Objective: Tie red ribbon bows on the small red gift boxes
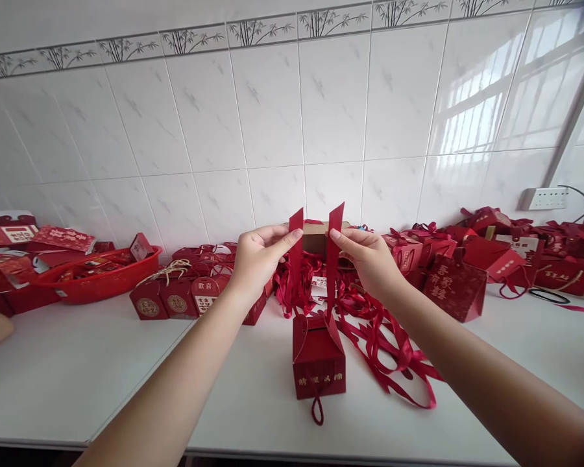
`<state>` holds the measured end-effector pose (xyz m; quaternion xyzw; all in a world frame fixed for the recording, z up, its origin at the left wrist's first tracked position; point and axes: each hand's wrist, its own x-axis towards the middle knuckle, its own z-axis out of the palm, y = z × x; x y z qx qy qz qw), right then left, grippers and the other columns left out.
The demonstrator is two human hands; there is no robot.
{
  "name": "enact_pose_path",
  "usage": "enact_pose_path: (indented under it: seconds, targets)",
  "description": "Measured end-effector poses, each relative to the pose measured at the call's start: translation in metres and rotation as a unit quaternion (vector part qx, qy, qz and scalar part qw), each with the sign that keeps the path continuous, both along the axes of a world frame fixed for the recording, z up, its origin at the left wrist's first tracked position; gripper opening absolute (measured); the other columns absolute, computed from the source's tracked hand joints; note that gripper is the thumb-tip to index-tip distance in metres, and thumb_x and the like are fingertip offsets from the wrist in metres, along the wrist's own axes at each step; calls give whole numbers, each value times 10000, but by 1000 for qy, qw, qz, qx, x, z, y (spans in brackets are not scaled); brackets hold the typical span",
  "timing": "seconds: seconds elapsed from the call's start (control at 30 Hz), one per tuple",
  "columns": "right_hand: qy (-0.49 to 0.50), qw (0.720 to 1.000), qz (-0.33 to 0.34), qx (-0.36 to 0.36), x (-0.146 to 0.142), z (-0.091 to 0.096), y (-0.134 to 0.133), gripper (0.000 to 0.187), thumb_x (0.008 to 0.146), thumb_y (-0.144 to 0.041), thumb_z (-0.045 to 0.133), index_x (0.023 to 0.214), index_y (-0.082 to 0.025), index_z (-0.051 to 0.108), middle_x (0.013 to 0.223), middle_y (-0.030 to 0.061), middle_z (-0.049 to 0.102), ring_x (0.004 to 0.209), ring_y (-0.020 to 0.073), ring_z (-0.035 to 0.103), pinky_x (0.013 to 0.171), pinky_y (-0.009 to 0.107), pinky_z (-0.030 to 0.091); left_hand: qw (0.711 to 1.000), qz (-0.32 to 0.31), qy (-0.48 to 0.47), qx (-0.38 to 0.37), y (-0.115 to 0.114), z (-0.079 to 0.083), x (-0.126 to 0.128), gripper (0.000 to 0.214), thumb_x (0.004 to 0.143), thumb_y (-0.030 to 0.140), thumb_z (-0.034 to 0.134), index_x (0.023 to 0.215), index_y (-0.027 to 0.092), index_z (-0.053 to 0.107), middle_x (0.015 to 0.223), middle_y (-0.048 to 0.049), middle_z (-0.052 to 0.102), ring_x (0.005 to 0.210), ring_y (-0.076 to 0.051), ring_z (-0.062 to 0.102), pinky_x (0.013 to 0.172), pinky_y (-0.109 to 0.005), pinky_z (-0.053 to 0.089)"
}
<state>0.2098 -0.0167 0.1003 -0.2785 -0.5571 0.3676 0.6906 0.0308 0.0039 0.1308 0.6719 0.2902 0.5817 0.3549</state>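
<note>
A small red gift box (318,363) with gold characters stands on the white counter (78,370) in front of me. A red ribbon runs up out of its top in two strands. My left hand (259,256) pinches the left ribbon end (296,240), held upright. My right hand (366,256) pinches the right ribbon end (333,237) the same way. Both hands hover above the box, a short gap between them. A little ribbon loop hangs at the box's front.
A heap of loose red ribbons (384,344) lies right of the box. Several finished red boxes (180,295) stand at the left, more boxes (455,285) at the right. A red basket (97,279) sits far left. A tiled wall and a socket (545,198) are behind.
</note>
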Motion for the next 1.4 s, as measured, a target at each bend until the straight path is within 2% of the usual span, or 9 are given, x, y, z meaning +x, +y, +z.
enact_pose_path:
  seconds: [0.23, 0.5, 0.67, 0.77, 0.87, 1.07, 1.17, 1.27, 1.4]
  targets:
    - [-15, 1000, -6, 12, 1, 2, 0, 166, 731, -381, 727, 777, -224, 751, 802, 20, 723, 780, 160, 635, 775, 336, 486, 997, 31, -63, 8, 2, 0, 0, 268, 588, 381, 824, 735, 180, 725, 634, 5, 646, 554, -106, 528, 540, -238, 421]
    - [-14, 1000, -7, 4, 2, 0, 0, 168, 723, -381, 740, 765, -218, 745, 776, 6, 708, 754, 142, 616, 750, 312, 476, 998, 26, -61, 15, 4, -4, 1, 239, 623, 365, 810, 743, 176, 724, 643, 13, 626, 567, -90, 507, 558, -223, 416]
    - [-10, 1000, 20, 3, 1, 2, 0, 182, 727, -373, 735, 745, -193, 714, 762, 14, 701, 735, 137, 633, 737, 302, 499, 997, -34, -66, 23, 5, -4, 0, 233, 690, 375, 762, 766, 173, 677, 740, -18, 681, 699, -145, 625, 706, -280, 500]
    - [-24, 998, 54, -10, -1, 2, 1, 206, 711, -361, 749, 803, -192, 675, 701, 1, 685, 603, 117, 615, 637, 290, 502, 995, -89, -26, 19, 3, -3, 0, 231, 724, 364, 736, 814, 177, 633, 684, -1, 671, 659, -138, 632, 701, -279, 509]
    - [-72, 995, 64, -9, -4, 1, 2, 247, 710, -328, 753, 895, -189, 667, 653, -23, 649, 483, 71, 515, 512, 240, 422, 994, -109, 23, 6, 0, -2, 0, 315, 705, 325, 760, 892, 208, 534, 640, 35, 657, 582, -118, 614, 614, -247, 489]
    - [-135, 978, 162, -3, -3, -3, -7, 187, 803, -355, 666, 794, -168, 666, 629, -33, 543, 494, 57, 404, 475, 226, 314, 990, -68, 119, 17, -5, -3, -3, 414, 704, 330, 754, 974, 226, 458, 625, 44, 636, 590, -126, 616, 550, -214, 449]
    - [-129, 978, 162, -15, -4, -5, -7, 241, 819, -400, 650, 747, -172, 621, 568, -57, 475, 467, 51, 367, 448, 214, 273, 986, -48, 156, 39, -6, -3, -3, 443, 699, 346, 751, 1013, 232, 460, 571, 70, 592, 539, -115, 582, 511, -203, 430]
    - [-103, 981, 164, -25, -7, -7, -3, 283, 816, -436, 645, 727, -171, 600, 609, -38, 555, 449, 45, 359, 426, 207, 256, 982, -34, 182, 42, -7, -4, -3, 418, 719, 360, 727, 1027, 233, 474, 655, 36, 640, 613, -144, 633, 557, -239, 471]
    - [-93, 977, 193, -24, -9, -13, 5, 308, 811, -474, 636, 748, -173, 637, 667, -8, 632, 455, 56, 404, 441, 212, 307, 973, -128, 183, -58, -6, -5, -4, 332, 767, 304, 675, 1029, 216, 491, 766, -16, 684, 730, -180, 675, 685, -321, 507]
